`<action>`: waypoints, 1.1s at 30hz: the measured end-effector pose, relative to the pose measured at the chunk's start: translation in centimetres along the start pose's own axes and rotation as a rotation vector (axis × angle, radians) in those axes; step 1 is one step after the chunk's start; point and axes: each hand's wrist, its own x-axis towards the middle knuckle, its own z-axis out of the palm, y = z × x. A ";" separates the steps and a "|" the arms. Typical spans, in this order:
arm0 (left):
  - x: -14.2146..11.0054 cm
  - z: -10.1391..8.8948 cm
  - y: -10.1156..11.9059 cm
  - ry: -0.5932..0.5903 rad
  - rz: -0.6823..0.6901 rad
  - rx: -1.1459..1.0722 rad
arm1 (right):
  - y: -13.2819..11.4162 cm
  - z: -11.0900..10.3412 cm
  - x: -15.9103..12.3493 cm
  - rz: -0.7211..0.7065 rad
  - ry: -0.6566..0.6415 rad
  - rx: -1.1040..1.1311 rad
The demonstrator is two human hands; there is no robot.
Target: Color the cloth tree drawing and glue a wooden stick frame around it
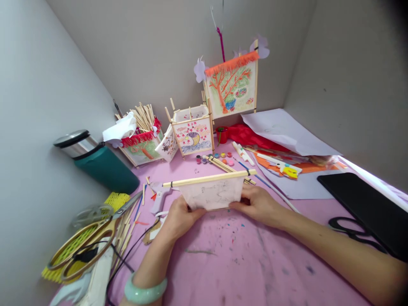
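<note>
Between my two hands is a white paper panel (212, 194) with faint grey drawn lines. Pale wooden sticks (210, 179), bound with dark ties near both ends, run along its upper edge. My left hand (183, 216) grips the lower left corner, thumb along the bottom edge. My right hand (256, 204) pinches the lower right corner the same way; the fingers behind the paper are hidden. The panel is tilted and held above the pink cloth. Just left of it lies a white glue gun (160, 197). Behind it lies a bundle of wooden sticks (221, 163).
Painted paper lanterns (193, 136) stand at the back, one (232, 87) hanging. On the left are a green tumbler (106, 168), large gold-handled scissors (89, 244) and a cable. To the right lie paper sheets (287, 131), black-handled scissors (350, 227) and a black tablet-like slab (366, 208). Small paint pots (223, 155) sit mid-table.
</note>
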 end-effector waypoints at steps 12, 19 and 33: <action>0.1 0.6 1.4 0.019 0.013 -0.028 | 0.1 0.2 0.1 0.011 -0.041 0.086; 0.3 0.5 1.0 0.032 -0.015 0.015 | -0.2 -0.3 0.6 0.029 -0.072 0.047; -0.5 -0.2 1.5 -0.013 0.055 0.158 | -0.5 -1.0 -0.1 -0.039 -0.096 -0.003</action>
